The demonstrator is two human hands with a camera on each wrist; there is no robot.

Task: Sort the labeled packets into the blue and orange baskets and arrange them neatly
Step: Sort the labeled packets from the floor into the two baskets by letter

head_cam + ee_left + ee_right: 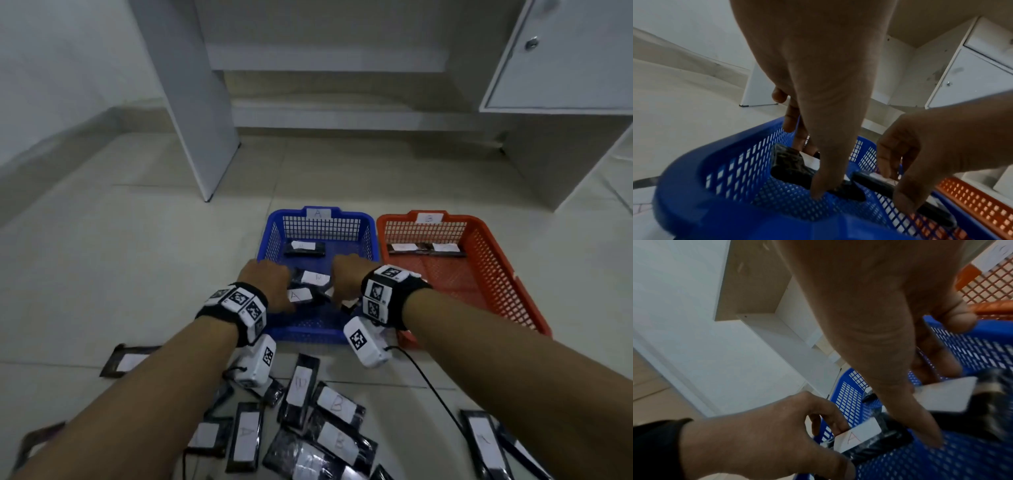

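Note:
Both hands are inside the blue basket [274, 236], tagged A. My left hand [286, 294] pinches one end of a black packet with a white A label [298, 295], also seen as the A packet [857, 434] in the right wrist view. My right hand [339, 291] grips a second labelled packet [947, 395] just beside it, thumb [929, 431] reaching down to the basket floor. A third packet [305, 249] lies flat along the blue basket's far wall. The orange basket [496, 274], tagged B, holds two packets [426, 249] side by side at its far end.
A pile of several labelled black packets [322, 421] lies on the tiled floor in front of the baskets, more at the left [126, 361] and right [486, 442]. A black cable [431, 387] runs across the floor. White desk panels [202, 102] stand behind.

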